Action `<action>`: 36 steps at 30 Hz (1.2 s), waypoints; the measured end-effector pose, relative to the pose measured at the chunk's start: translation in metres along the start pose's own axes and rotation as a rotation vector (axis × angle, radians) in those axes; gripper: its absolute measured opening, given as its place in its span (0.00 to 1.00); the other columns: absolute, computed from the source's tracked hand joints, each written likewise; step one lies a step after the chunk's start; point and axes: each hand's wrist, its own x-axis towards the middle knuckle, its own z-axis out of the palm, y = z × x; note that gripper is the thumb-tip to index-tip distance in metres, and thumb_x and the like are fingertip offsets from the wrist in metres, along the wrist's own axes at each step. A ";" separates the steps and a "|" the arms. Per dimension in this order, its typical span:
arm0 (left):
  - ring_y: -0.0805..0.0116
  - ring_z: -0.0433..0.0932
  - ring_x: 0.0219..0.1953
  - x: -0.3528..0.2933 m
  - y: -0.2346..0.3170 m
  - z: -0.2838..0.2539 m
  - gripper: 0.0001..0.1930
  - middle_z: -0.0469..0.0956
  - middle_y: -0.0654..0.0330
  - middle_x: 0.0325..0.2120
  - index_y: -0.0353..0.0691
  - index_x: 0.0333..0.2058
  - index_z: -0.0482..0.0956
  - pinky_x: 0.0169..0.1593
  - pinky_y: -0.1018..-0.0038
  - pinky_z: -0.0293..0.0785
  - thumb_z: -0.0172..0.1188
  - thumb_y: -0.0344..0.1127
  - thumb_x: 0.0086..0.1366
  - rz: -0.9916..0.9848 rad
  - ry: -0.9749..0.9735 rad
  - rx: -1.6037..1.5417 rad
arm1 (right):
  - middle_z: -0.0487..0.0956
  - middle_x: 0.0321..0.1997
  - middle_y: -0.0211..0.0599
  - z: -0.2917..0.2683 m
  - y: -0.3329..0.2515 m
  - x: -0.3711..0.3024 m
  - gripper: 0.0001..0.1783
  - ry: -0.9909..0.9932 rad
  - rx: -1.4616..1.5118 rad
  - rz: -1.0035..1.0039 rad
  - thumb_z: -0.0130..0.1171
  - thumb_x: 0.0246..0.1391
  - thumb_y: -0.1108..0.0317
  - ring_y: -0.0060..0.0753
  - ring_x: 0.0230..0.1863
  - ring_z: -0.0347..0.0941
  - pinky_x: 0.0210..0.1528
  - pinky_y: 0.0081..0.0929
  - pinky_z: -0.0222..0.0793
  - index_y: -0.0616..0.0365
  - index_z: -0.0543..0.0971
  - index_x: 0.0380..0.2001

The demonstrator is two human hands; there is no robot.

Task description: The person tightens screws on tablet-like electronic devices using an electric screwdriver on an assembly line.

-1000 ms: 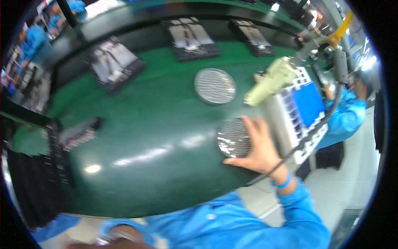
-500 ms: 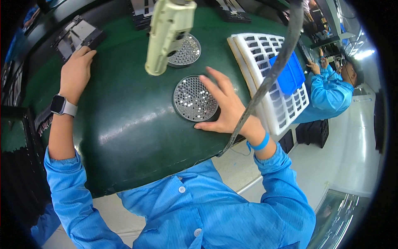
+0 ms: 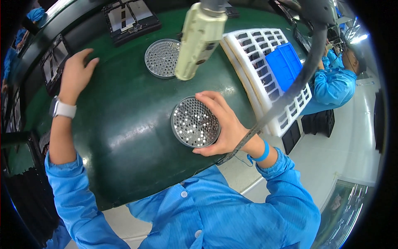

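My right hand (image 3: pixel 227 126) is closed round the right side of a round grey perforated dish (image 3: pixel 192 122), thumb at its near rim and fingers at its far rim. Many holes in the dish carry small shiny pieces, too small to name surely. Over the table's left part, my left hand (image 3: pixel 76 74) is open, thumb apart from the fingers, with nothing in it. The closest thing to it is a flat black device with its inner parts exposed (image 3: pixel 55 62). Farther back lies a second perforated dish (image 3: pixel 161 59), partly behind a pale yellow hanging power tool (image 3: pixel 198 43).
A white foam tray (image 3: pixel 275 124) with many dark parts stands at the right, a blue bin (image 3: pixel 285 66) on top. The tool's dark cable (image 3: pixel 286 99) crosses in front. Another opened device (image 3: pixel 132 20) lies at the back of the green table (image 3: pixel 124 162). A co-worker (image 3: pixel 335 89) sits at the right.
My right hand has closed on the near dish, its fingers now against the rim. My left hand has come off the device beside it. The whole view has also shifted.
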 end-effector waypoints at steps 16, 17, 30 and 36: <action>0.44 0.74 0.49 0.061 0.026 0.098 0.32 0.78 0.44 0.46 0.33 0.54 0.74 0.55 0.59 0.69 0.68 0.49 0.57 -0.052 0.395 -0.212 | 0.62 0.63 0.51 -0.011 0.017 -0.004 0.56 0.020 -0.242 0.082 0.80 0.24 0.58 0.56 0.63 0.61 0.64 0.45 0.60 0.60 0.66 0.61; 0.47 0.76 0.49 0.063 0.028 0.099 0.32 0.78 0.45 0.46 0.30 0.55 0.73 0.53 0.61 0.71 0.68 0.47 0.58 -0.060 0.436 -0.288 | 0.62 0.63 0.51 -0.010 0.017 -0.003 0.55 0.002 -0.270 0.074 0.80 0.25 0.58 0.55 0.63 0.61 0.64 0.45 0.60 0.59 0.67 0.60; 0.67 0.76 0.50 -0.055 0.025 -0.010 0.26 0.76 0.53 0.50 0.29 0.63 0.62 0.55 0.68 0.71 0.55 0.28 0.68 -0.582 0.211 -1.570 | 0.61 0.64 0.57 -0.017 -0.005 0.027 0.59 0.044 -0.317 0.108 0.78 0.34 0.49 0.62 0.64 0.58 0.66 0.47 0.58 0.61 0.59 0.66; 0.70 0.77 0.48 -0.166 0.048 -0.021 0.28 0.76 0.53 0.50 0.30 0.65 0.59 0.51 0.75 0.74 0.54 0.26 0.68 -0.627 0.177 -1.447 | 0.75 0.54 0.44 0.001 -0.017 0.105 0.44 0.098 0.386 -0.177 0.76 0.43 0.63 0.36 0.55 0.73 0.60 0.34 0.67 0.61 0.66 0.61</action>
